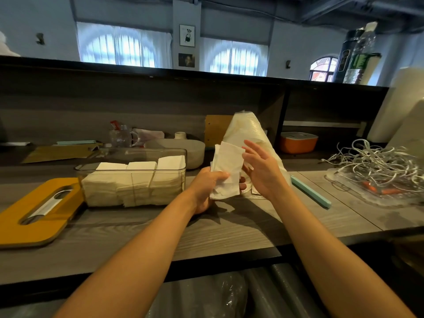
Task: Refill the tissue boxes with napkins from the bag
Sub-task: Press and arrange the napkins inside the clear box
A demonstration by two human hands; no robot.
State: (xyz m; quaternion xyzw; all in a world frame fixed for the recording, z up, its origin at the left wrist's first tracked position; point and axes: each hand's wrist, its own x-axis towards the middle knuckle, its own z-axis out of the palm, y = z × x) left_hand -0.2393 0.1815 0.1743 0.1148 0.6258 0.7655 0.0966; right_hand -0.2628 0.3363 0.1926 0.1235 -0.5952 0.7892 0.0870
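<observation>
Now the left hand grips napkins; right hand spread open, seemingly squaring them; next, the box at centre left.

Honestly can't read any text here; the bottle label and the wall poster are too blurry.

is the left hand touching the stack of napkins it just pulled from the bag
Touching. The head view shows the left hand gripping the lower end of the napkins, fingers curled round them.
</observation>
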